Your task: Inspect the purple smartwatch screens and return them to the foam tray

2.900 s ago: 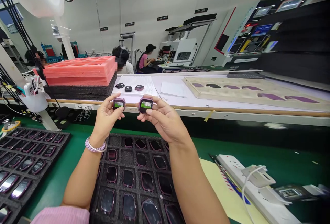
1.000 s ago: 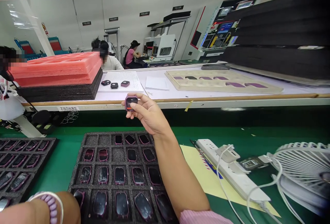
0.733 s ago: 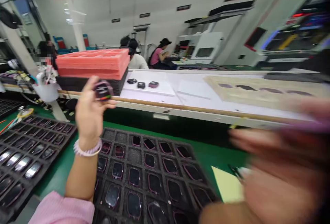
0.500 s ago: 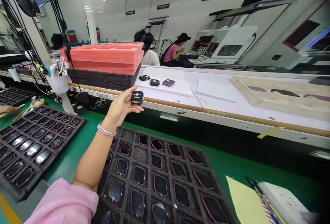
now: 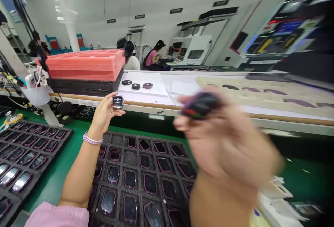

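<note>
My left hand (image 5: 105, 110) holds a small square watch (image 5: 118, 102) with a lit screen, pinched by its edges in front of the shelf. Nearer the camera, my right hand (image 5: 221, 140), smeared by motion, grips a second dark watch (image 5: 200, 106) with a purple edge. Below both hands lies a black foam tray (image 5: 121, 167) with rows of purple-rimmed watches in its pockets. Two of the pockets at its far left hold nothing. Three small watch bodies (image 5: 135, 86) rest on white paper on the shelf.
Another filled black tray (image 5: 58, 147) lies at the left. Red foam trays (image 5: 83, 65) are stacked on black ones on the shelf. A beige tray (image 5: 263, 96) holds dark and purple pieces. A white power strip (image 5: 276, 206) is at the lower right. People sit beyond the shelf.
My right hand has come into view from the right with a dark watch in it. The view has turned right, so the scene appears shifted left. My left hand still holds its watch.
</note>
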### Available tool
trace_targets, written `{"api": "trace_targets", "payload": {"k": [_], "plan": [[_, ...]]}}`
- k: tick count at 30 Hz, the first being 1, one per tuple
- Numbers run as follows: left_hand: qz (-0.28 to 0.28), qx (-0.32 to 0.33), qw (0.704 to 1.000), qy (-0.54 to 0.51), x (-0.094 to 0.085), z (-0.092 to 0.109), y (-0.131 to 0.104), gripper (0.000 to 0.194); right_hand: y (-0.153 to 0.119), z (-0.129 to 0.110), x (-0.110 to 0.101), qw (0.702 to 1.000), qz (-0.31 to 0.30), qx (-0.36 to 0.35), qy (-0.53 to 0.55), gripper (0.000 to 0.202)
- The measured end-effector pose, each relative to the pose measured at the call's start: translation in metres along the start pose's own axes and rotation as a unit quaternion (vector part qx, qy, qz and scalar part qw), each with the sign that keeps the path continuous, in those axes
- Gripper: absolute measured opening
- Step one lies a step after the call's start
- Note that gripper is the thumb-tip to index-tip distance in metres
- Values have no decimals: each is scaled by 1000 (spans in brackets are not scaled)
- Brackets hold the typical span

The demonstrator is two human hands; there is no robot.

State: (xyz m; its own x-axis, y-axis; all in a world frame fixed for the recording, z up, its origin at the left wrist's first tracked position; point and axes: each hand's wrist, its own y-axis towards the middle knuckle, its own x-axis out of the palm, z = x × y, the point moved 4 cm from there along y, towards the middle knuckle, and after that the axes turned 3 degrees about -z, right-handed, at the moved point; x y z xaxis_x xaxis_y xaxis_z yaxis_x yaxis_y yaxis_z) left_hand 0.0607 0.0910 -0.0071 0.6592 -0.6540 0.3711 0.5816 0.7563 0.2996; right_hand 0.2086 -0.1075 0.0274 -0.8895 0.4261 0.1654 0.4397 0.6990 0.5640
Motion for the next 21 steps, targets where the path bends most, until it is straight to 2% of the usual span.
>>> {"api": "trace_targets", "payload": {"k": [3,5,8,15,21], "plan": [[0,3,1000,7,-1,2,0,47,11,17,10,991,-9,38,126,32],[-1,3,1000,13,-1,3,0,48,17,28,15,986,-13,57,153,35],[0,3,1000,18,-1,3,0,48,19,34,15,987,-14,58,152,38],[-2,9,999,35,0,5,-1,47,18,31,11,993,0,49,108,38],[-2,11,999,37,-1,7,-1,47,8,17,10,994,2,31,103,42]]}}
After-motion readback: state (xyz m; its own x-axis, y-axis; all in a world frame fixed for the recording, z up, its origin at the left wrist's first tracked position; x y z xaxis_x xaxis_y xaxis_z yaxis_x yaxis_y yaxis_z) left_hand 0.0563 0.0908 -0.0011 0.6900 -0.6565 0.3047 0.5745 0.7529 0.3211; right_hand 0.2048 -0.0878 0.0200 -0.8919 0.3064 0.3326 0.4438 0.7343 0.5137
